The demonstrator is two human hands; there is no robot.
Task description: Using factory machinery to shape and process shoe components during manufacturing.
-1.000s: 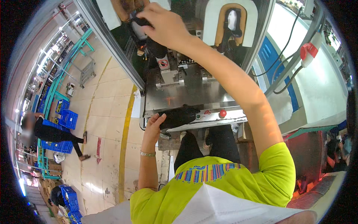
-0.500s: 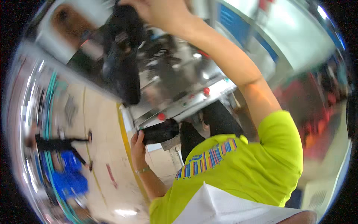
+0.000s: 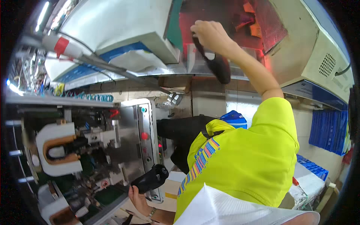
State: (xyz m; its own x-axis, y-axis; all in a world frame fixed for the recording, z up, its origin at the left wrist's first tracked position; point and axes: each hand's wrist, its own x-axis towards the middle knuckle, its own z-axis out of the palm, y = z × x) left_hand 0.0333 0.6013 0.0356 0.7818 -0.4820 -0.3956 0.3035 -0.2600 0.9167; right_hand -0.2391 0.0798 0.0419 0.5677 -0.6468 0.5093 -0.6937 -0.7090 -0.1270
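My left hand (image 3: 139, 199) is closed around one end of a black shoe last (image 3: 150, 180), held at the front corner of a metal machine (image 3: 129, 137). Its other end is rounded, with small holes. My right arm reaches far forward. That hand (image 3: 213, 35) pinches the edge of a dark shoe upper (image 3: 219, 69), which hangs down in front of a red-lit oven opening (image 3: 240, 45). Orange and dark pieces lie inside the opening. The upper's underside is hidden from view.
Left of me, the machine carries white U-shaped clamps with brown pads (image 3: 60, 150) and a red button (image 3: 144, 135). A grey pipe (image 3: 108, 67) crosses the upper left. Blue crates (image 3: 328, 131) stand at the right, near a cream housing (image 3: 318, 48).
The view has turned to the right, so the machine now lies at my left. My right hand has gone from above the machine to the red-lit opening. The left still holds the shoe last.
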